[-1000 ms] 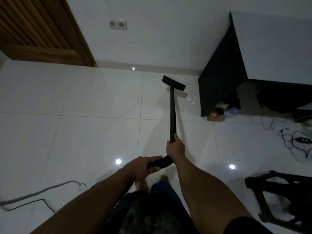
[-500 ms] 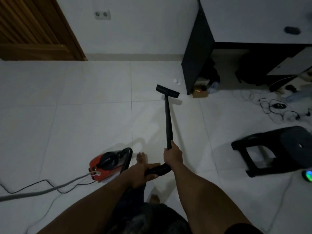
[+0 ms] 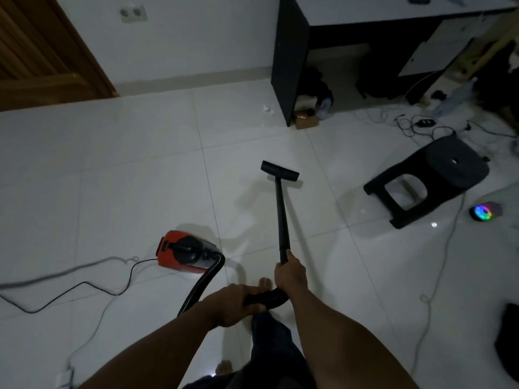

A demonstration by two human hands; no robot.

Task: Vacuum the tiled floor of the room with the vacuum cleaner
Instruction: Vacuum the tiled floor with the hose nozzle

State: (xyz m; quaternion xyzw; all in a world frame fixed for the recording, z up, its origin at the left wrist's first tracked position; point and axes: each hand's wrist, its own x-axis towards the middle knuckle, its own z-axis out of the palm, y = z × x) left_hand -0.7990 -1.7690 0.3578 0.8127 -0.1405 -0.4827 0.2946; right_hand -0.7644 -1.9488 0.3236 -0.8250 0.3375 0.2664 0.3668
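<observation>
Black vacuum wand gripped by right hand at centre frame, curved hose handle clasped by left hand, floor nozzle laid on white tiled floor, red canister vacuum cleaner seen lower left, black stool at right.

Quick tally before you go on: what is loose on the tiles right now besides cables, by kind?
Vacuum cleaner body, red and black: 1
Black stool, tipped on its side: 1
Rainbow-lit gadget: 1
Small cardboard box by the desk leg: 1
Plastic bottles, one by the box, one at far right: 2
Total: 6
</observation>
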